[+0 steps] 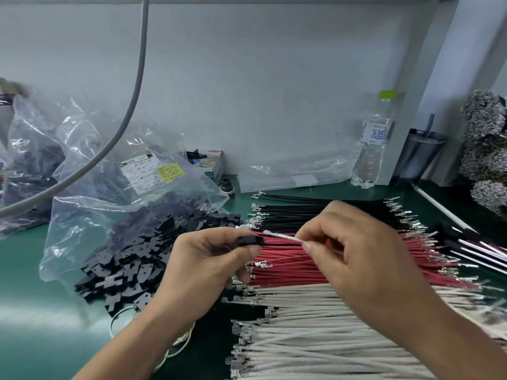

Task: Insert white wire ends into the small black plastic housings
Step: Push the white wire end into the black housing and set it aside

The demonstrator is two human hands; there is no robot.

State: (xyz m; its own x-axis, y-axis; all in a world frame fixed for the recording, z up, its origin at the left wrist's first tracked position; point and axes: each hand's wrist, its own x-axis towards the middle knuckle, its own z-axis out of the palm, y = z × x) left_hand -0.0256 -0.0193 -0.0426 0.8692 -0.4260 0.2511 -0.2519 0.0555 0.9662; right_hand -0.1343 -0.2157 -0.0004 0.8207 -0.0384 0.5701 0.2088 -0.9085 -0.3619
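My left hand (pixel 211 259) pinches a small black plastic housing (pixel 250 240) between thumb and fingers. My right hand (pixel 356 248) pinches a white wire (pixel 282 236) near its end, and that end touches the housing's right side. Both hands hover above rows of cut wires. The loose white wires (pixel 315 338) lie in the nearest row, with metal terminals on their left ends. A heap of black housings (pixel 131 267) spills from a clear bag at the left.
Red wires (pixel 301 267) and black wires (pixel 315 212) lie in rows behind the white ones on the green mat (pixel 33 311). Clear plastic bags (pixel 35 160) fill the left. A water bottle (pixel 373 144) and a dark tumbler (pixel 419 154) stand at the back right. Finished assemblies (pixel 477 248) lie at the right.
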